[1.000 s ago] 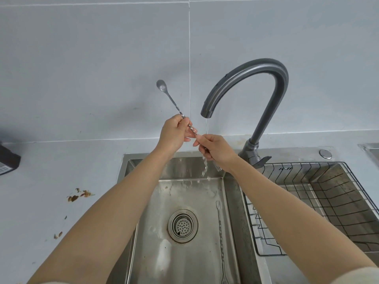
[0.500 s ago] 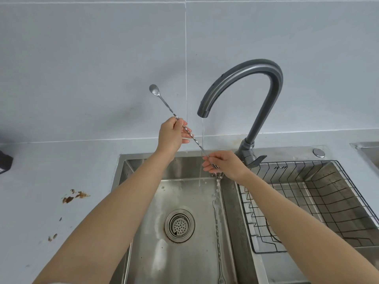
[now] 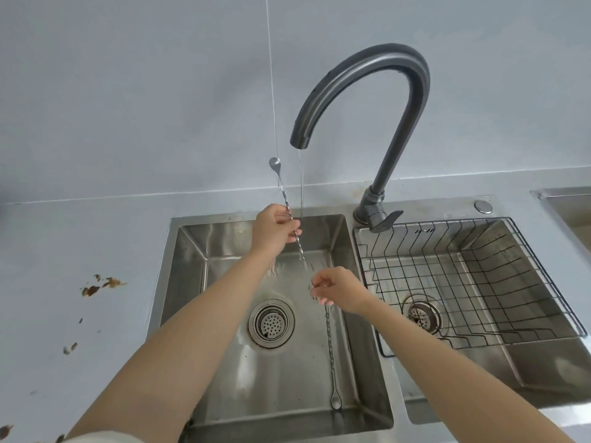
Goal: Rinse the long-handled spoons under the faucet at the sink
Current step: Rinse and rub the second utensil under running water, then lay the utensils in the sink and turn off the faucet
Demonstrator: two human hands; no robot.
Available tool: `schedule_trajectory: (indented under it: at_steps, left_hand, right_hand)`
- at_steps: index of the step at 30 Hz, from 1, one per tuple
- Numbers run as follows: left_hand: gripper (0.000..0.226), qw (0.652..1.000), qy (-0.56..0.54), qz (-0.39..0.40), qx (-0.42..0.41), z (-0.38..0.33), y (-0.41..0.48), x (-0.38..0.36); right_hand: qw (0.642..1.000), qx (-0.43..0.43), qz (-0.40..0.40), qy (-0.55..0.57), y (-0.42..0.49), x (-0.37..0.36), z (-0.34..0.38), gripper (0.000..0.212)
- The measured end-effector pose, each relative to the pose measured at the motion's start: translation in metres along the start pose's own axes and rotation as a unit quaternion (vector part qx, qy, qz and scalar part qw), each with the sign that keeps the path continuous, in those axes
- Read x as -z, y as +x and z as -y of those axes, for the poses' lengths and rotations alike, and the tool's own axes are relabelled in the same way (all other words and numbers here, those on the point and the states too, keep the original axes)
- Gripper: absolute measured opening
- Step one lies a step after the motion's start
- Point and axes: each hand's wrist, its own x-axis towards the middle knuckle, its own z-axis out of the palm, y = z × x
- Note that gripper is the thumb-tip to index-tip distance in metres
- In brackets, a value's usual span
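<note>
My left hand (image 3: 274,232) pinches the twisted handle of a long-handled spoon (image 3: 281,183) near its middle, bowl end up and to the left. The handle slants down and right through the thin water stream (image 3: 301,187) falling from the dark faucet (image 3: 412,91). My right hand (image 3: 340,294) is lower in the left basin (image 3: 192,251), fingers pinched at the spoon's lower end, which blurs in the splashing water. A second long-handled spoon (image 3: 331,356) lies flat on the basin floor, bowl toward me, its far tip hidden under my right hand.
A round drain strainer (image 3: 271,323) sits left of the lying spoon. The right basin holds a black wire rack (image 3: 518,230). Brown stains (image 3: 102,284) mark the grey counter on the left. The faucet lever (image 3: 385,220) points right.
Both hands have dropped lower into the basin. The held spoon has swung from a strong slant to nearly upright, and my right hand has slid down the handle away from my left.
</note>
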Motion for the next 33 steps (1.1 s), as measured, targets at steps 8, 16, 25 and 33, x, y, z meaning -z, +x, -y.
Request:
schedule_trajectory:
  at_steps: [8, 16, 25, 33]
  left_hand:
    - [0.012, 0.988, 0.094, 0.033, 0.114, 0.114, -0.025, -0.019]
    - [0.017, 0.951, 0.236, 0.06, 0.191, 0.199, -0.038, -0.041]
    - [0.022, 0.927, 0.32, 0.064, 0.184, 0.232, -0.039, -0.049]
    - [0.021, 0.92, 0.345, 0.088, 0.163, 0.226, -0.04, -0.047]
  right_hand:
    - [0.984, -0.135, 0.113, -0.03, -0.005, -0.07, -0.061, 0.03]
    - [0.958, -0.244, 0.144, -0.048, -0.003, -0.122, -0.126, 0.036]
    - [0.938, -0.266, 0.185, -0.121, 0.005, -0.147, -0.128, 0.007]
    - [0.945, -0.249, 0.165, -0.134, 0.007, -0.146, -0.117, 0.016]
